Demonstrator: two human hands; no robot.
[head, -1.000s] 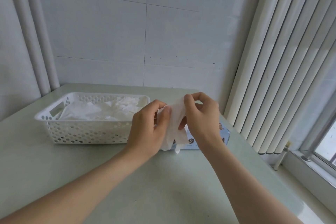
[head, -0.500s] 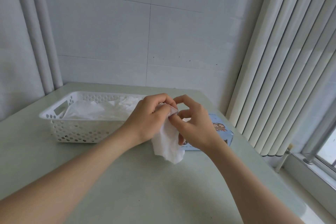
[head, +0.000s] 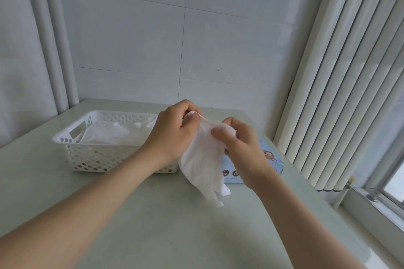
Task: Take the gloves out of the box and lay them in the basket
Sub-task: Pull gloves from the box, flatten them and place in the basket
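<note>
While both forearms angle inward over the worktop (head: 131, 214), I log left hand (head: 172, 135) and right hand (head: 244, 153), fingers curled, pinching one white glove (head: 201, 164) at its top.

A pale green table (head: 153, 231) with a smooth, faintly glossy top carried two things. A white plastic basket (head: 98, 159), its walls pierced with round holes and a slot handle cut in its short end, stood flat at about 11 o'clock from the table's middle. A light blue box (head: 272, 159) with printed pictures lay flat at about 1 o'clock, at the basket's 3 o'clock side and near the table's edge.
</note>
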